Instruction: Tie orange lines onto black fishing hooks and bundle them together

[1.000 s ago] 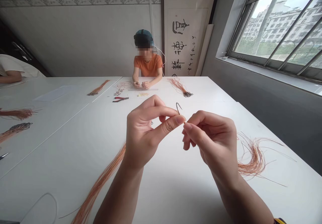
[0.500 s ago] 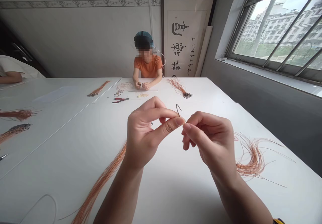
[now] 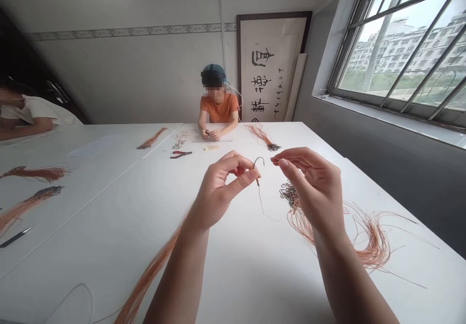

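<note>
My left hand is raised over the white table, thumb and forefinger pinched on the shank of a small metal hook with a thin orange line hanging from it. Just to the right, my right hand has thumb and forefinger pressed together near the hook's bend; what they pinch is too fine to see. Under the right hand lies a bundle of hooks tied to orange lines.
A long sheaf of orange line runs toward me on the left. Loose orange lines lie at the right. A person in an orange shirt sits opposite, red pliers nearby. More bundles lie left. Another person's arm rests far left.
The view tilted up. My hands drew apart; the right hand rose and moved right, away from the hook. The finished hook bundle under it came into view.
</note>
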Demonstrator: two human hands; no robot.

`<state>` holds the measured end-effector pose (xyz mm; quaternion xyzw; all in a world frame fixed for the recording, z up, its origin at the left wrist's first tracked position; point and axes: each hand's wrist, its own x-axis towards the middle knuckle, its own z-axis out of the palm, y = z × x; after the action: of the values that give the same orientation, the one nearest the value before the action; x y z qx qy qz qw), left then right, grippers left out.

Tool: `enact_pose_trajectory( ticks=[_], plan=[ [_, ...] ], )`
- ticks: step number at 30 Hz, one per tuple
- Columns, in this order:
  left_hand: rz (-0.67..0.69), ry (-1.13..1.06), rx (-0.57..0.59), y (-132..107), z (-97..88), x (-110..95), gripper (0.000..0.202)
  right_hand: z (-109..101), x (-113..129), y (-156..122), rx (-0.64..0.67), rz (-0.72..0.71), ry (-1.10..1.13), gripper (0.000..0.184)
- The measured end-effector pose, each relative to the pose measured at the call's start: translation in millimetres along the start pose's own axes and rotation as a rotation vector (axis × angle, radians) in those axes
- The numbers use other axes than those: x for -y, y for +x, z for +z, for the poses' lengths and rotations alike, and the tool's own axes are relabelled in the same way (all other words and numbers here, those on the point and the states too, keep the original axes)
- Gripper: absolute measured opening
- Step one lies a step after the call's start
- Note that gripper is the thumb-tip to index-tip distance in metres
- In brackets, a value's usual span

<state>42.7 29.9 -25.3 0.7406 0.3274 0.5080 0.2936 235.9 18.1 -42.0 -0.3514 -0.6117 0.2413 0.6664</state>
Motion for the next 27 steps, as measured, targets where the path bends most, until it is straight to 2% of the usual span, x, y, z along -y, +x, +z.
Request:
enact_pose_trajectory(
  ticks=[4,10,12,14,16,18,20,23,27],
  plan=[
    [-0.083,0.058,0.114,-4.5,4.3,-4.7,0.018,-5.4,-1.7,3.0,0.108,0.023,-0.012,0.011],
    [-0.140,0.076,0.110,-8.6,9.6,-7.3,0.025,-13.8,-0.5,4.2,0.234,0.086,-0.054,0.015],
    [-0.169,-0.009,0.109,-12.5,9.2,-7.4,0.026,-12.3,-2.9,4.3,0.266,0.092,0.005,0.014],
    [-0.253,-0.175,0.135,-20.8,7.6,-9.2,0.032,-7.3,-7.0,4.1,0.252,0.111,0.103,0.014],
    [-0.369,-0.305,0.182,-33.5,3.0,-13.8,0.048,0.7,-13.6,4.4,0.188,0.151,0.221,0.015],
    [-0.448,-0.326,0.196,-49.4,-6.4,-20.9,0.055,11.1,-23.8,6.5,0.130,0.213,0.329,0.018],
    [-0.480,-0.305,0.119,-66.3,-21.0,-28.1,0.056,23.9,-39.1,11.0,0.120,0.268,0.362,0.022],
    [-0.539,-0.158,-0.068,-91.1,-47.0,-33.8,0.053,50.1,-71.7,20.1,0.143,0.374,0.347,0.025],
    [-0.691,0.145,-0.173,-124.5,-75.3,-26.9,0.051,98.9,-124.1,22.4,0.208,0.524,0.210,0.026]
  ],
)
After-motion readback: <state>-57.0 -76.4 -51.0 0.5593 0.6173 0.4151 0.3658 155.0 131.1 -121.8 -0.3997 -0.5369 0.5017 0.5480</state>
